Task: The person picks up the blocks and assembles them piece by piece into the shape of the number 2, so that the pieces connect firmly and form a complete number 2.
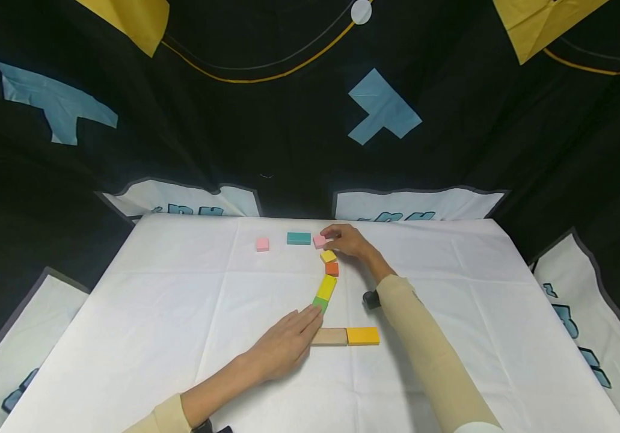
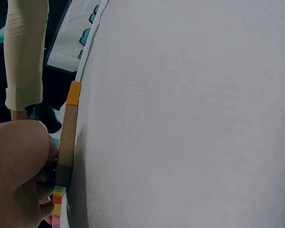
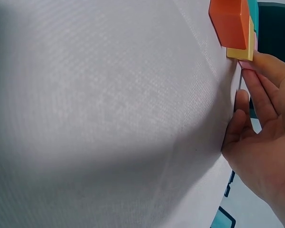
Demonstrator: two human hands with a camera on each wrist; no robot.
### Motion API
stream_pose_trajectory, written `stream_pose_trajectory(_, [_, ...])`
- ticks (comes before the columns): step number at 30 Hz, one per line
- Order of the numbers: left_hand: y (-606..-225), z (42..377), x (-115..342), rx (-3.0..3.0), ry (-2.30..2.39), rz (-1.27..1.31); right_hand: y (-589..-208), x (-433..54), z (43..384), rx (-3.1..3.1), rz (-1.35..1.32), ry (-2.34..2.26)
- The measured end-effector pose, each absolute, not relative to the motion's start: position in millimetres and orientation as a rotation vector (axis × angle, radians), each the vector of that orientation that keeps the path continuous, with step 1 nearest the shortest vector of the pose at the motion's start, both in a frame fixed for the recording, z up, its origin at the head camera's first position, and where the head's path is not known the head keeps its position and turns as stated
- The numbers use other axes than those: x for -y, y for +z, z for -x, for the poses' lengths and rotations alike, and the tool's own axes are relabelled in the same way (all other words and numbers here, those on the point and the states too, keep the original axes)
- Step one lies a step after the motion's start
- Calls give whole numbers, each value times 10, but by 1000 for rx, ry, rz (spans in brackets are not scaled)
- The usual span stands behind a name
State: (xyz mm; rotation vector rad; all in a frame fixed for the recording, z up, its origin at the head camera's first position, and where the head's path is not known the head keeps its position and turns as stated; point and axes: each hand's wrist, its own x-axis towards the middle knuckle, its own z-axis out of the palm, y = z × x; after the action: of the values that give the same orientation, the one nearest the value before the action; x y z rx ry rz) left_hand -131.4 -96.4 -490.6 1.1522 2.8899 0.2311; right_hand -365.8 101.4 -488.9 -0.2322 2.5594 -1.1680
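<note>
At the far side of the table, my right hand (image 1: 350, 242) pinches a small pink block (image 1: 319, 241) between thumb and fingers. Just nearer stands a yellow block (image 1: 328, 256), then an orange-red block (image 1: 332, 269). In the right wrist view the orange-red block (image 3: 230, 23) hides part of what lies behind it. My left hand (image 1: 288, 341) lies with straight fingers over the near end of a green block (image 1: 321, 304) and the left end of a plain wooden block (image 1: 329, 337). A yellow-green block (image 1: 326, 287) adjoins the green one.
Left of the pinched block lie a teal block (image 1: 299, 239) and another pink block (image 1: 263, 245). An orange-yellow block (image 1: 362, 336) continues the row from the wooden one. The white-covered table (image 1: 142, 313) meets a black cloth backdrop (image 1: 266, 138) at its far edge.
</note>
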Motion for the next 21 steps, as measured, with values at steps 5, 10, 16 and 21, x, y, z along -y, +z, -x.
stream_pose_trajectory(5, [-4899,1313,964,-2890,230,-1147,-4868,-1018,3632,-2550,241,-1188])
stream_pose_trajectory(10, [-4897,1317,960,-2892,236,-1144,-4856,-1008,3597,-2555,230,-1204])
stream_pose_trajectory(16, [-4905,1316,961,-2888,234,-1143,-4854,-1002,3576,-2545,233,-1220])
stream_pose_trajectory(21, [-4906,1316,959,-2893,235,-1142,-4870,-1008,3590,-2541,269,-1224])
